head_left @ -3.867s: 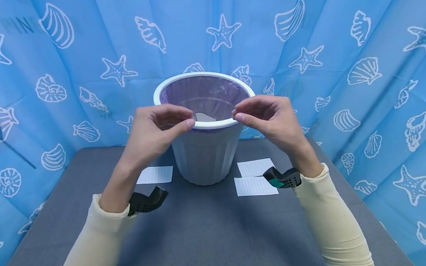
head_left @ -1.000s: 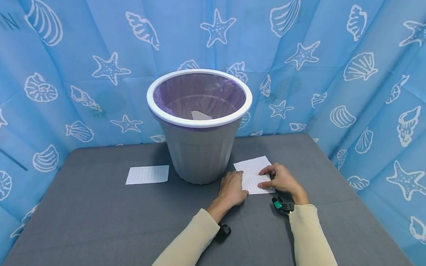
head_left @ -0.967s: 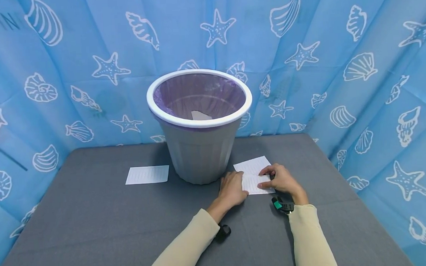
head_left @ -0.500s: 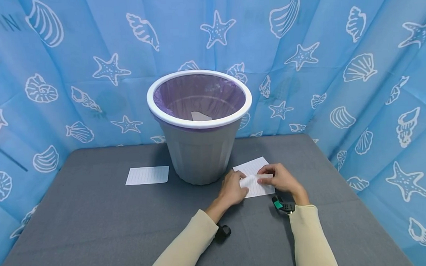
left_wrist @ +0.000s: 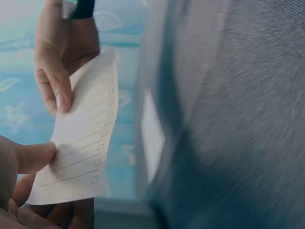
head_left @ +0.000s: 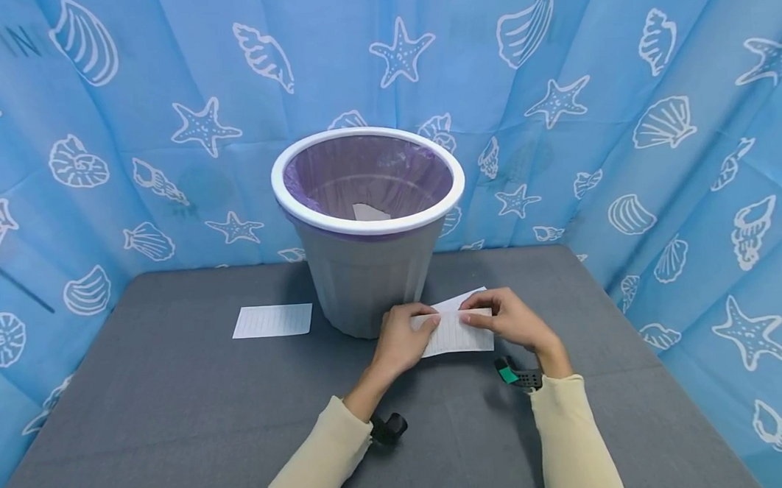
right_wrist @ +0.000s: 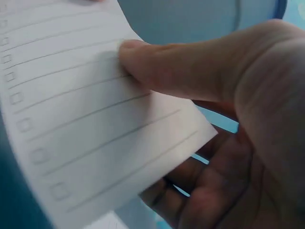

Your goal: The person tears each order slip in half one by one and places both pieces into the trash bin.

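Observation:
Both hands pinch one sheet of lined paper [head_left: 458, 334] between thumbs and fingers, lifted off the table in front of the bin. My left hand [head_left: 399, 341] grips its left end, and my right hand [head_left: 511, 320] grips the upper right part. In the left wrist view the paper [left_wrist: 88, 129] has ruled lines with small checkboxes along one edge. The right thumb [right_wrist: 176, 67] presses on the paper's face in the right wrist view, fingers behind it. A second sheet [head_left: 456, 299] lies on the table just behind, partly hidden by the held one.
A grey trash bin [head_left: 369, 282] with a white rim and a purple liner [head_left: 367, 168] stands at the back of the grey table [head_left: 174, 403]. White paper [head_left: 369, 212] shows inside it. Another lined sheet [head_left: 273, 321] lies left of the bin. A blue seashell curtain [head_left: 176, 78] hangs behind.
Earlier both hands were raised at the bin's rim, then came down to the front right sheet. Since then they have lifted that sheet off the table, moving slightly left and up.

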Motion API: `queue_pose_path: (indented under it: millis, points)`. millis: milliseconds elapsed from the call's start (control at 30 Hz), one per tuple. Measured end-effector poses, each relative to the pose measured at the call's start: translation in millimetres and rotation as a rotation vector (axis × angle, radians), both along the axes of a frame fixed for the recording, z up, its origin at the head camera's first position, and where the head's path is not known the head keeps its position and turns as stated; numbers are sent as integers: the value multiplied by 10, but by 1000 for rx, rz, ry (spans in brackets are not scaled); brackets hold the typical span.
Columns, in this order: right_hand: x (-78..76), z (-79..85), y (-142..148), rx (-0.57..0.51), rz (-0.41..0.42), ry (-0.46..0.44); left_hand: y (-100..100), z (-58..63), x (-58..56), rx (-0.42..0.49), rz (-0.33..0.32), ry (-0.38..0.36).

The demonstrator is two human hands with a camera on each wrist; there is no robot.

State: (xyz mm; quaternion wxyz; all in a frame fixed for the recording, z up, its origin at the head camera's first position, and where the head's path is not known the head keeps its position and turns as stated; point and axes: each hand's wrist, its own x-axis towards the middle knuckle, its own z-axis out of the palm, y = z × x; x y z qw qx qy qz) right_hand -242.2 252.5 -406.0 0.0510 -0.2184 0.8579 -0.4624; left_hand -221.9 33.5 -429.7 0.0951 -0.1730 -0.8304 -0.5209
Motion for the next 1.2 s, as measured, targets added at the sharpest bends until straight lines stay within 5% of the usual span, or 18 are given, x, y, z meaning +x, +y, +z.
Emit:
queue_pose_path:
  millis: [233,333,733,967,1200]
  points:
    - [283,529,-439,-113,18,48,-321,328,127,93,10,39]
    - [342,629,-579,-170,34,86,-450,459,189,124,17,64]
    - [513,870,-1047,-300,36,265,-830,755,376,217,22,159]
    - [514,922,-1223,-304,28,317,-897,1052,550,219,11,176]
    - [524,909,-1304,-299,38,337,-933,1097,579,209,12,171]
